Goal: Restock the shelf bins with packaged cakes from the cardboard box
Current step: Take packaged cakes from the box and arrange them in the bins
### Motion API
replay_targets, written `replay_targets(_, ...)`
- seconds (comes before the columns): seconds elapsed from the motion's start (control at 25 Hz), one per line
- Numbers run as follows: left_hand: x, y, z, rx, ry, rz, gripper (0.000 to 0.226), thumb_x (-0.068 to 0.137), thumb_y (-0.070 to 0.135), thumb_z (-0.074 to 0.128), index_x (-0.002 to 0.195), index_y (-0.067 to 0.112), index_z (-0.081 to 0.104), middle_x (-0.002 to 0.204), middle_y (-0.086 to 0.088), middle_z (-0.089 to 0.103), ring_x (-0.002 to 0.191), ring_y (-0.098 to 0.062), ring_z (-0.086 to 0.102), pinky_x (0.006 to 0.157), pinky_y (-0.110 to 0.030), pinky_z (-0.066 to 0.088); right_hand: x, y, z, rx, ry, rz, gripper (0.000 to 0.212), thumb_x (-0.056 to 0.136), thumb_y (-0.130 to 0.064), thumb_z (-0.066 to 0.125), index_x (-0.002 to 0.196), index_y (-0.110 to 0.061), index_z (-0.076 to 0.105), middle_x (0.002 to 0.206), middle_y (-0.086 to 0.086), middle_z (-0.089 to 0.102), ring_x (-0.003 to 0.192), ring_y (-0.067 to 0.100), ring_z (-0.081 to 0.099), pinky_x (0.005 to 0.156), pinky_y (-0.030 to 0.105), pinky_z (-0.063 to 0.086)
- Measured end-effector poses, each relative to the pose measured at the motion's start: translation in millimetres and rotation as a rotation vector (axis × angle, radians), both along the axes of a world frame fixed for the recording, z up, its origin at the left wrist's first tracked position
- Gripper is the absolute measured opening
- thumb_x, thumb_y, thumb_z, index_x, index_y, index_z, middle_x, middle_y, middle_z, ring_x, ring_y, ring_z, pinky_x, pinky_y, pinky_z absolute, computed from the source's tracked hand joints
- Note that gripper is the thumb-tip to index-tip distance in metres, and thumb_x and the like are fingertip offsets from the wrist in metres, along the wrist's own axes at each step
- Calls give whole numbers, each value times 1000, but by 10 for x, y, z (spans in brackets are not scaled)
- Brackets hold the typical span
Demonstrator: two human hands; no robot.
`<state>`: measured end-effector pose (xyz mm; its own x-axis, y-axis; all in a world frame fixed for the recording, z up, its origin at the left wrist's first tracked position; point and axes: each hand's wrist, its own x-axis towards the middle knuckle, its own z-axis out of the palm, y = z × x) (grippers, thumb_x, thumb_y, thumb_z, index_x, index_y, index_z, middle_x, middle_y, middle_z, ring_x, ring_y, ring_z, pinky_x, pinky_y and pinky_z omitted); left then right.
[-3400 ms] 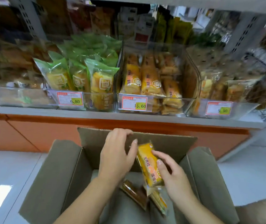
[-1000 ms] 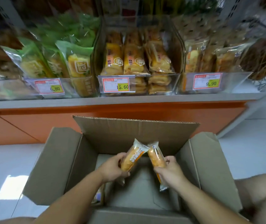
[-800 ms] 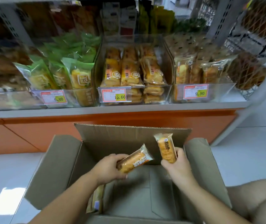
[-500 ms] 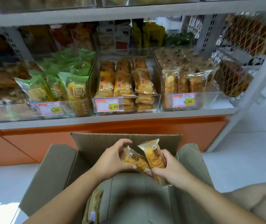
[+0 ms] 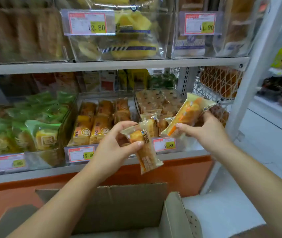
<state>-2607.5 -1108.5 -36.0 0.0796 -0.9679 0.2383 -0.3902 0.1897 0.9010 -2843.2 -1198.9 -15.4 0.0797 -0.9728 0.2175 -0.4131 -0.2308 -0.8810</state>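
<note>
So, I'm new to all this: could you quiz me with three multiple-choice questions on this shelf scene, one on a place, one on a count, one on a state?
1. Where is the cardboard box? A) on the top shelf B) below the lowest shelf, in front C) inside a bin
2. How many packaged cakes are held? A) one B) two C) four
3. What is the left hand doing? A) hanging open, empty B) gripping a cake C) pressing a price tag
Answers: 1 B, its flaps show beneath the lowest shelf; 2 B, one in the left hand, one in the right hand; 3 B, its fingers and thumb curl round the wrapper.
</note>
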Motion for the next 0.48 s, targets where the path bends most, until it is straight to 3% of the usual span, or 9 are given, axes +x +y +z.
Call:
replay_targets(0.04,-22,-90,80,-30,25,13,39,85,25,74,115,41,55,104,19,68,97,4,64,72,-17,55,16,-94,40,-18,-15,-15,52,69,-36,84,112,-22,59,102,-8,68,99,16,64,91,39,51)
replay_targets(0.12,-36,-249,183,-69,40,48,39,84,25,75,114,41,55,105,16,69,97,2,66,76,-19,55,145,-238,40,-59,27,-6,58,71,-34,84,120,-19,57,102,-9,66,99,13,61,90,32,48)
replay_targets(0.24,34,-398,218,-67,50,70,40,84,24,74,116,38,55,106,12,70,96,1,66,79,-19,53,375,-363,-68,-101,355,36,56,71,-43,81,116,-20,57,98,-10,64,93,11,60,77,26,45)
replay_targets(0.36,157,-486,153,-33,46,96,40,83,27,75,117,38,56,108,10,70,102,-7,66,89,-33,55,484,-458,-186,-60,610,47,55,73,-46,79,113,-17,55,98,-6,62,97,18,62,74,27,45)
replay_targets(0.48,213,-503,95,-15,92,119,40,82,28,76,116,38,57,107,8,71,103,-13,67,89,-38,56,505,-488,-136,-2,703,75,77,69,-54,79,126,-15,46,114,2,65,98,20,62,74,29,49)
